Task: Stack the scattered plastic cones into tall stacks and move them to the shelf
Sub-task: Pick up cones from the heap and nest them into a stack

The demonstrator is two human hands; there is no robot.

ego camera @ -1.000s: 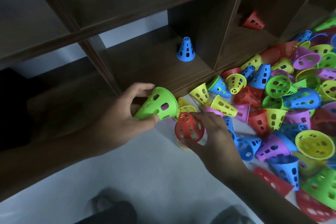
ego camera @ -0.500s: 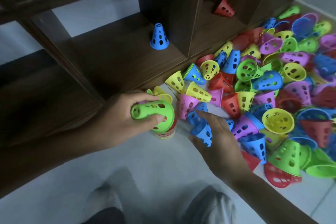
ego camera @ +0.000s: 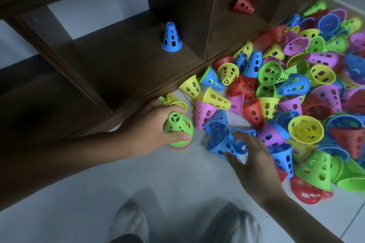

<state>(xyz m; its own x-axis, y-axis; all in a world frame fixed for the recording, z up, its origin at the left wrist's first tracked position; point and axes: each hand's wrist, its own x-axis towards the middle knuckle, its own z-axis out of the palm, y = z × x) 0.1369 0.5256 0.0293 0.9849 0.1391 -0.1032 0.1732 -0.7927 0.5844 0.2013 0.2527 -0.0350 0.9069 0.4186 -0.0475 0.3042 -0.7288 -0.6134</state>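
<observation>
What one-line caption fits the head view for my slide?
Left hand grips a green-topped cone stack on the floor; right hand takes a blue cone.

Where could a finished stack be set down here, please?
Bare shelf board lies left of the upright blue cone, and bare floor lies between the hands and the shoes. Right of the right hand, the cone pile crowds everything.

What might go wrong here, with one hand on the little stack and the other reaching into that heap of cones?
1. The left hand grips the green cone topping a short stack on the floor; a skewed push might topple it.
2. The right hand closes on a blue cone lying among others, so neighbours may come along or roll away.
3. The pile crowds the shelf front, so a sweeping arm might scatter cones.
</observation>
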